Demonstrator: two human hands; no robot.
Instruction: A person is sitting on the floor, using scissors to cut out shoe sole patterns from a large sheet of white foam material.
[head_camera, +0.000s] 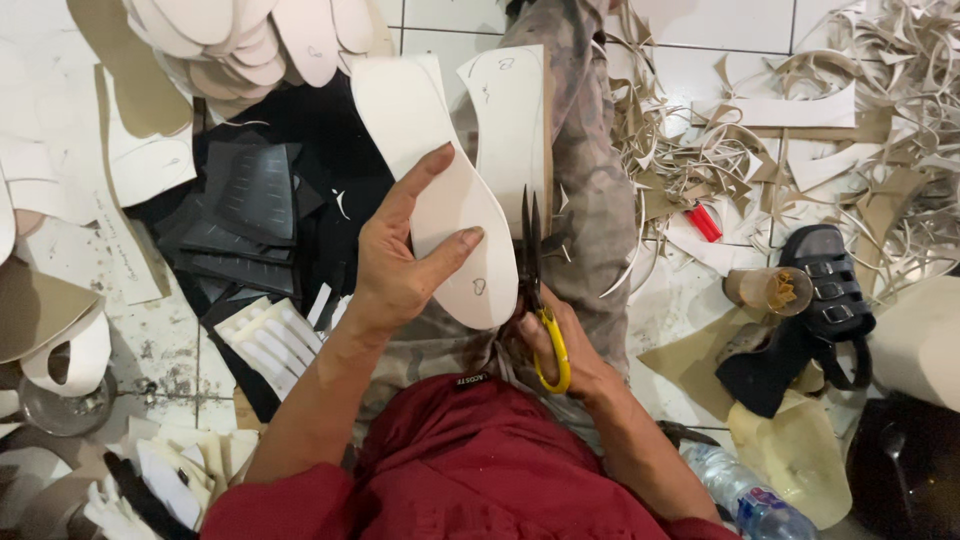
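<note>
My left hand (400, 262) grips a cream sole-shaped cutout (440, 180) by its edge, thumb on top, over my lap. To its right my right hand (570, 355) holds scissors (535, 290) with yellow handles, dark blades pointing up along the cutout's right edge. A second cream piece (508, 120) with a pen outline lies on my camouflage-trousered leg (590, 180) behind the blades.
A stack of cream sole cutouts (250, 40) lies at top left above black textured sheets (250, 200). Curled offcut strips (850, 120) cover the tiled floor at right, with a red lighter (704, 222), a black sandal (825, 280), a glass (770, 290) and a plastic bottle (745, 495).
</note>
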